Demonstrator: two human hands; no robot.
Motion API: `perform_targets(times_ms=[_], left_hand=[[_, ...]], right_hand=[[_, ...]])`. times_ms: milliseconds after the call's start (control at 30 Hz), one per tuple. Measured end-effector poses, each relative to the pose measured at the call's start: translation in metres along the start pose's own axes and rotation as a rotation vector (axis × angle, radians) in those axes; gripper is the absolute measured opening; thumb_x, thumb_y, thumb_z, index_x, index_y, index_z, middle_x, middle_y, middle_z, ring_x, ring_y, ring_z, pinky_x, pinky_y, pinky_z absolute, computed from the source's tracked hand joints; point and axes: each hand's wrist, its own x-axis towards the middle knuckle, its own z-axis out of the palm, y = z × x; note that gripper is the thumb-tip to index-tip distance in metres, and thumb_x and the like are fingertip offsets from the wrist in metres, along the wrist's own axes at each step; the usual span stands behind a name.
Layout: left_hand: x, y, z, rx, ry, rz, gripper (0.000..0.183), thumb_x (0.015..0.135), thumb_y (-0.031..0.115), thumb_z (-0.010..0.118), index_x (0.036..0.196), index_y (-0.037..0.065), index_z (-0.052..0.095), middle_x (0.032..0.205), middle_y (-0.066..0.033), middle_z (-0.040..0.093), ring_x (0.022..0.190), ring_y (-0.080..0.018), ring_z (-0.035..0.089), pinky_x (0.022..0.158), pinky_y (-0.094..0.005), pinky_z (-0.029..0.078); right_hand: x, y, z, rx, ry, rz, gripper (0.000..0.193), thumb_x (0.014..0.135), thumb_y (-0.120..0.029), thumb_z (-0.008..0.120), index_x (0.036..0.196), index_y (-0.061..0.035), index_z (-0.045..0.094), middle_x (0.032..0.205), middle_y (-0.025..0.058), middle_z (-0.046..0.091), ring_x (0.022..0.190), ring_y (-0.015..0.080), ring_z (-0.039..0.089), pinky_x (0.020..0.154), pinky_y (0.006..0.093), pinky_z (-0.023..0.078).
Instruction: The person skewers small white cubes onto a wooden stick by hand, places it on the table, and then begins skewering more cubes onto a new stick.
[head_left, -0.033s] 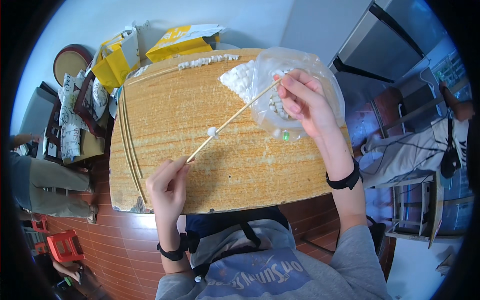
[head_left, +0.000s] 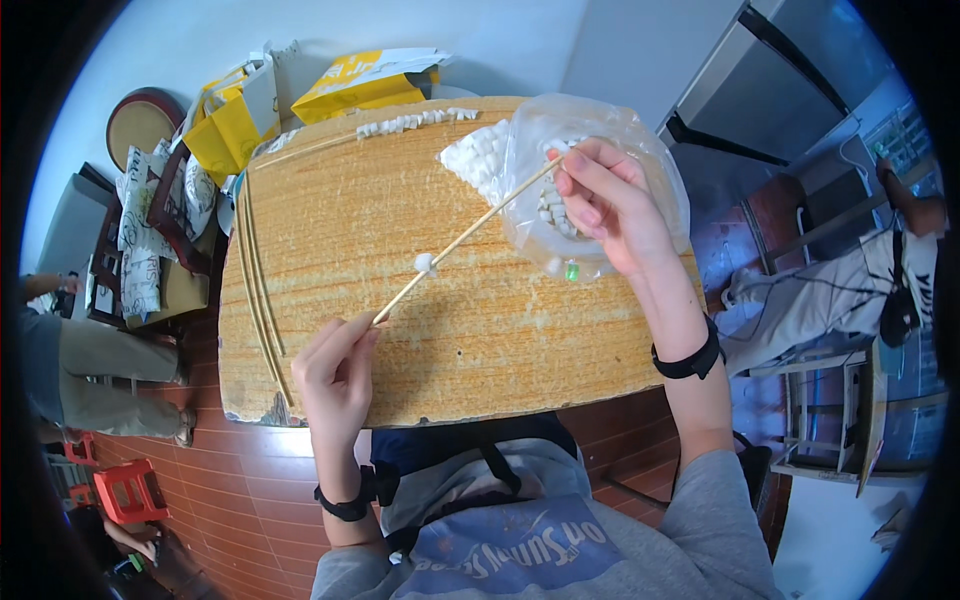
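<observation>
A thin wooden stick (head_left: 470,234) slants over the table, pinched at its near end by my left hand (head_left: 337,365). At the far end my right hand (head_left: 612,200) closes its fingertips on the same stick, above a clear plastic bag (head_left: 650,185). A small white piece (head_left: 425,263) touches or lies just behind the stick near its middle; I cannot tell if it is threaded on. A heap of small white pieces (head_left: 475,160) spills beside the bag. At the back, another stick (head_left: 305,152) carries a row of white pieces (head_left: 415,122).
Several thin sticks (head_left: 258,290) lie along the left of the wooden table (head_left: 480,365). A green bit (head_left: 572,271) sits by the bag's near edge. Yellow paper bags (head_left: 360,90) stand at the back. People are at the left and right sides; a red stool (head_left: 132,491) stands on the floor.
Both my hands and the stick have stayed in place. The people at the left and right edges have shifted slightly.
</observation>
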Motion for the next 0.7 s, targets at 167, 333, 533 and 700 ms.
perform_targets(times_ms=[167, 333, 533, 700], left_hand=[[-0.0003, -0.003, -0.0023, 0.05, -0.009, 0.076, 0.01, 0.081, -0.002, 0.057, 0.087, -0.001, 0.065, 0.055, -0.004, 0.044, 0.046, -0.0095, 0.036, 0.043, -0.0252, 0.025], [-0.0006, 0.0018, -0.0014, 0.004, -0.076, 0.0, 0.011, 0.084, 0.002, 0.055, 0.086, 0.0, 0.065, 0.055, -0.0049, 0.048, 0.047, -0.0091, 0.043, 0.044, -0.0236, 0.03], [-0.0022, 0.0042, -0.0011, 0.033, -0.091, -0.005, 0.011, 0.084, 0.0, 0.054, 0.086, 0.0, 0.065, 0.054, -0.0047, 0.05, 0.044, -0.0087, 0.043, 0.043, -0.0228, 0.031], [-0.0037, -0.0012, 0.003, 0.034, 0.027, 0.031, 0.014, 0.082, -0.004, 0.053, 0.087, -0.002, 0.066, 0.055, -0.0008, 0.052, 0.047, -0.0037, 0.04, 0.042, -0.0194, 0.026]], right_hand=[[0.0003, 0.0005, 0.0014, 0.015, 0.007, 0.01, 0.016, 0.085, -0.013, 0.062, 0.092, 0.0008, 0.061, 0.071, 0.0033, 0.059, 0.047, 0.0031, 0.043, 0.038, 0.0167, 0.027], [0.0, 0.0034, -0.0026, -0.003, -0.043, -0.033, 0.011, 0.088, -0.014, 0.057, 0.092, -0.0039, 0.059, 0.077, 0.0055, 0.058, 0.045, 0.0025, 0.041, 0.037, 0.0143, 0.026], [-0.0002, 0.0025, -0.0014, 0.004, -0.07, -0.025, 0.01, 0.089, -0.013, 0.057, 0.091, -0.0041, 0.06, 0.077, 0.0056, 0.059, 0.045, 0.0027, 0.041, 0.036, 0.0145, 0.026], [-0.0001, 0.0064, 0.0002, 0.012, -0.066, -0.011, 0.011, 0.089, -0.014, 0.056, 0.092, -0.004, 0.06, 0.076, 0.0047, 0.058, 0.045, 0.0026, 0.041, 0.036, 0.0148, 0.025]])
